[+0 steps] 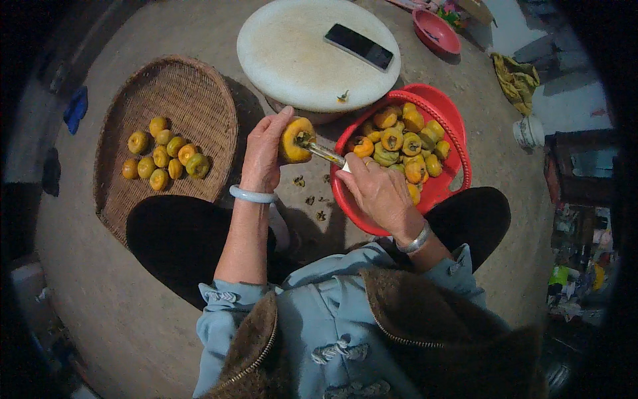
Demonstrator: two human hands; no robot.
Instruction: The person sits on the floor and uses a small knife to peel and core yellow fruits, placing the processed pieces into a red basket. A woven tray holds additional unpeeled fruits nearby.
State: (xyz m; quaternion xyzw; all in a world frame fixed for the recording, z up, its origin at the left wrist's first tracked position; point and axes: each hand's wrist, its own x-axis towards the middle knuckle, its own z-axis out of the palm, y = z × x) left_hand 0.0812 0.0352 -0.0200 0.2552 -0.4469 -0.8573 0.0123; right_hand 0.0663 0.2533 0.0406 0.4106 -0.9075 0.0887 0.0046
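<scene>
My left hand [265,152] grips an orange-yellow persimmon [296,142], its stem end turned to the right. In my right hand [377,189] is a metal coring tool or peeler [326,152] with a white handle, its tip touching the persimmon's stem end. Beneath my right hand stands a red plastic basket [358,218] holding many persimmons [411,143], some with brown calyxes. Left of me, a woven bamboo tray [174,90] carries several persimmons [160,156] grouped near its lower middle.
A smartphone [359,46] and a calyx scrap [343,96] lie on a round pale stool [299,45] ahead. More calyx scraps [320,215] litter the concrete floor [124,299]. Farther right are a pink basin [436,32], a yellowish cloth [516,82] and a white bucket [528,131].
</scene>
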